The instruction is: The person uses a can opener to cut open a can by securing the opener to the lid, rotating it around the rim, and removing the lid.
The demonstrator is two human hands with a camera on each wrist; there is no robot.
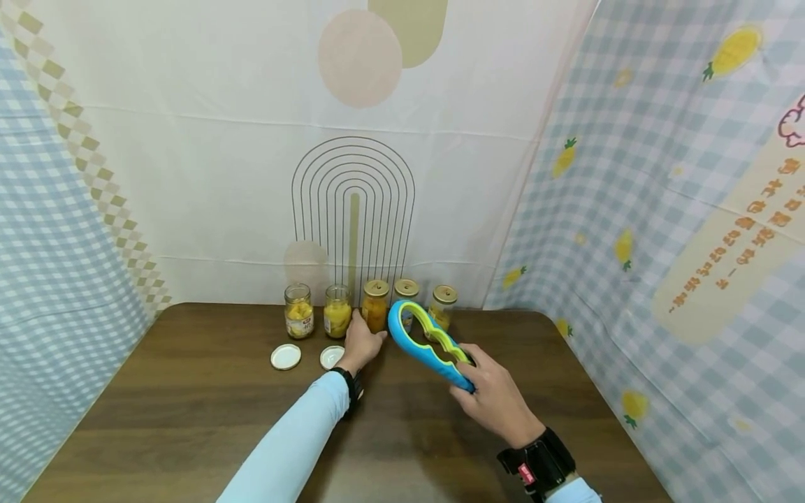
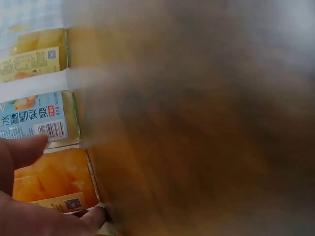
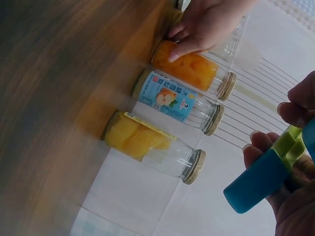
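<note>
Five glass jars of yellow and orange fruit stand in a row along the far edge of the brown table (image 1: 189, 391), just below the middle of the head view, against a pale backdrop printed with an arch pattern. The left hand (image 1: 360, 344) reaches forward to the middle jar (image 1: 375, 305), the one packed with orange fruit and capped with a gold lid; its fingers and thumb curl round the jar's lower body, which the right wrist view shows plainly. To the right of it stand a blue-labelled jar (image 1: 406, 299) and a yellow-fruit jar (image 1: 442, 305), both with gold lids on. To the left stand two open jars (image 1: 299, 311) (image 1: 337, 311), and two white lids (image 1: 286, 357) (image 1: 331, 357) lie flat on the table just in front of them, near the left wrist.

The right hand (image 1: 493, 395) is raised right of centre and grips the narrow end of a blue-and-green jar opener (image 1: 423, 339), fingers wrapped round the handle. The opener slants up and left, its widest ring lying in front of the blue-labelled jar and just beside the middle jar's lid; whether it touches either cannot be told. The left wrist view is heavily blurred, showing only fingertips on the orange jar.
</note>
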